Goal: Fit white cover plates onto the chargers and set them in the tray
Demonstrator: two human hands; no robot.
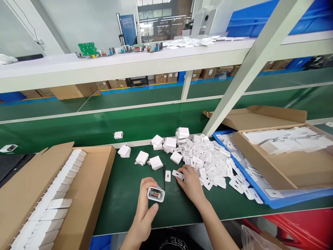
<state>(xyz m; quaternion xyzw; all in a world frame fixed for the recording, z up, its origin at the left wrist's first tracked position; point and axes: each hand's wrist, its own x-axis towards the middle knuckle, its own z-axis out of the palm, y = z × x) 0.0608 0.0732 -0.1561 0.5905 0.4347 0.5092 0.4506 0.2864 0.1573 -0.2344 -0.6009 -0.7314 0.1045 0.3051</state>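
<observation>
My left hand (142,213) is closed around a white charger housing (156,199), whose open end faces me and shows a circuit board inside. To its right, my right hand (191,185) pinches a white end cover (177,174) with a dark slot, low over the bench. Another slotted cover (168,176) lies flat between the hands, beside a thin dark tool (164,170). Just beyond my right hand spreads a large heap of white covers (208,158). Several white chargers (155,162) lie behind my hands on the green bench (119,205).
At left, an open cardboard box (96,187) holds a row of white chargers. A blue tray (262,198) at right carries covers and another cardboard box (282,170) with white parts. A slanted post (241,83) and a shelf (145,64) with circuit boards stand beyond.
</observation>
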